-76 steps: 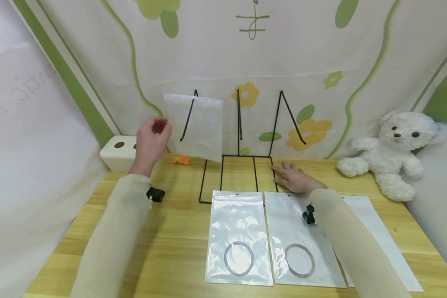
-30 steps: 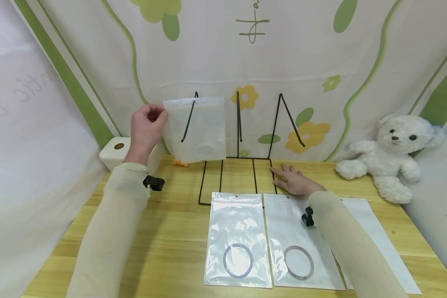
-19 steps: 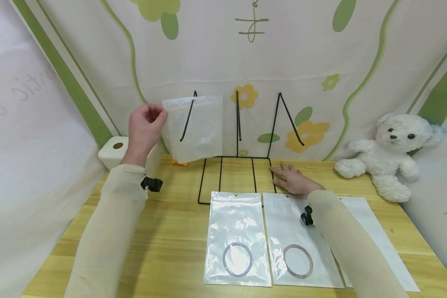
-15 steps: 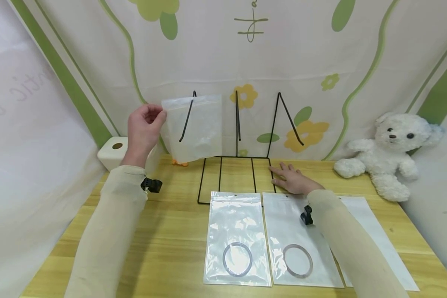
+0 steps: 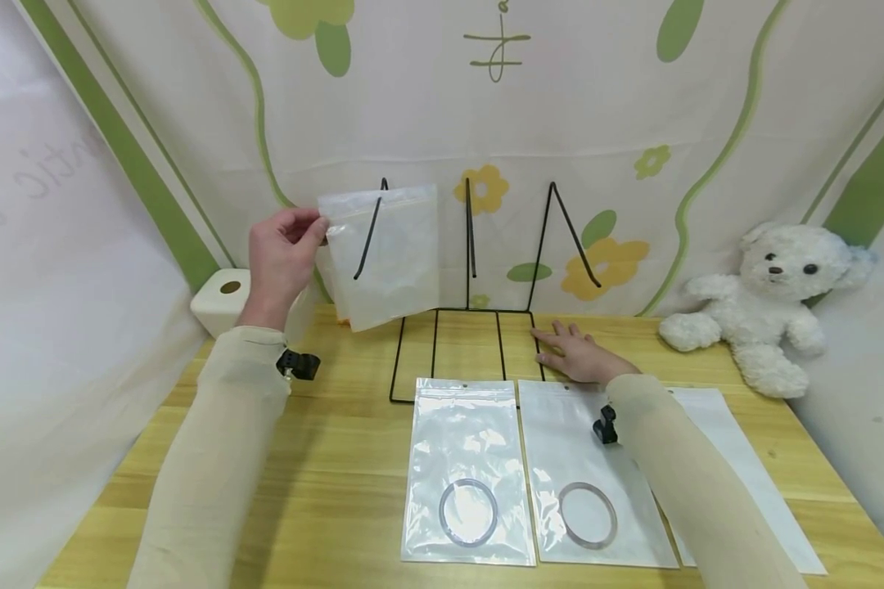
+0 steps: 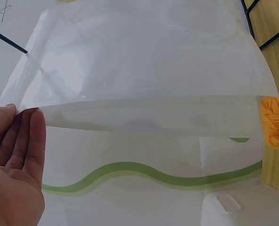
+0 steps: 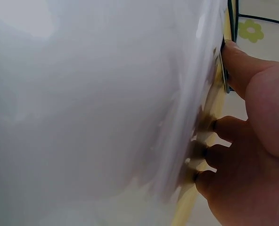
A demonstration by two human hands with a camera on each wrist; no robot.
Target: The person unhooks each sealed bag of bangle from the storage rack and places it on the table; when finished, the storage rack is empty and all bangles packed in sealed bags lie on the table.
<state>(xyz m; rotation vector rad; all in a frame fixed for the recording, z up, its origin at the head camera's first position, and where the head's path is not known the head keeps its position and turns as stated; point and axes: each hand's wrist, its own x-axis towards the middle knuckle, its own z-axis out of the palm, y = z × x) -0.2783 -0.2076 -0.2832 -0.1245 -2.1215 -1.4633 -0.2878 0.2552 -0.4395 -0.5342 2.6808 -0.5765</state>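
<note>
My left hand (image 5: 283, 258) pinches the upper left edge of a translucent white zip bag (image 5: 394, 270). The bag hangs from the left hook of a black wire rack (image 5: 470, 286). In the left wrist view a second bag (image 6: 149, 117) shows behind the front bag (image 6: 144, 56), with a gap between their lower parts; thumb and fingertips of the left hand (image 6: 17, 160) meet at the front bag's edge. My right hand (image 5: 580, 356) lies with spread fingers on the right side of the rack's base. In the right wrist view the right hand's fingers (image 7: 226, 129) touch down beyond a shiny bag (image 7: 92, 113).
Two zip bags, each with a ring outline, lie on the table: a left one (image 5: 471, 433) and a middle one (image 5: 589, 458). A third white bag (image 5: 751, 474) is partly under the right sleeve. A white box (image 5: 224, 303), orange yarn (image 6: 273, 121) and a white teddy bear (image 5: 773, 303) stand around.
My left hand went from beside the hanging bag to pinching its edge. The front bag's lower part has since swung forward, off the one behind. The right hand stays in place.
</note>
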